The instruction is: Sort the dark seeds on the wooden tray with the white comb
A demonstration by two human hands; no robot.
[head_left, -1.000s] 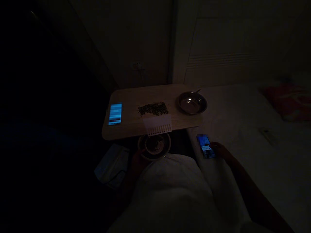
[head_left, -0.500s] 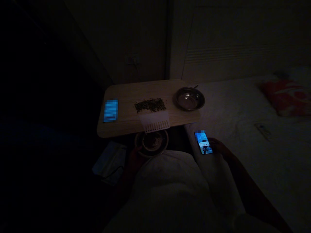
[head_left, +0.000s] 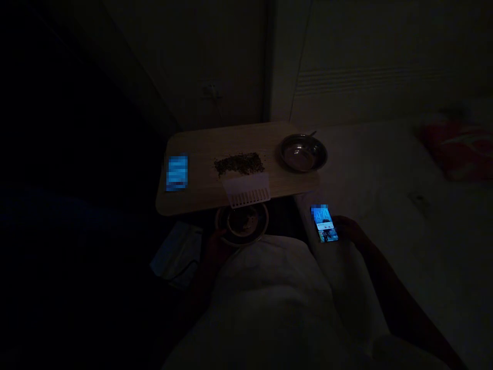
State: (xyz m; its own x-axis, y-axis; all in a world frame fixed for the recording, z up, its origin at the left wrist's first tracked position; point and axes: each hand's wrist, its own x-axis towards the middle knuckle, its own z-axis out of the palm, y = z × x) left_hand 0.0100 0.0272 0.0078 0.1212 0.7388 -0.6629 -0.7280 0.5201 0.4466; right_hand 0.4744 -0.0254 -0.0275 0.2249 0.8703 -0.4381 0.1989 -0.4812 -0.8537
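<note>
The room is very dark. My right hand (head_left: 348, 230) rests on the bed at the right edge of a lit phone (head_left: 324, 224), touching it; its fingers are too dim to make out. My left hand (head_left: 215, 245) holds the rim of a round bowl (head_left: 242, 223) just under the front edge of a small wooden table (head_left: 200, 190). On the table lie a strip of dark grains (head_left: 239, 163), a pale comb-edged scraper (head_left: 246, 189) and a second lit phone (head_left: 177, 172).
A metal bowl (head_left: 303, 152) stands at the table's right end. The white bed (head_left: 404, 205) stretches right, with a red pillow (head_left: 458, 149) at its far side. A pale bag (head_left: 177, 254) lies on the floor left of my lap. Walls stand close behind.
Only the view has shifted a little. Both hands, the bowl and the phones keep their places.
</note>
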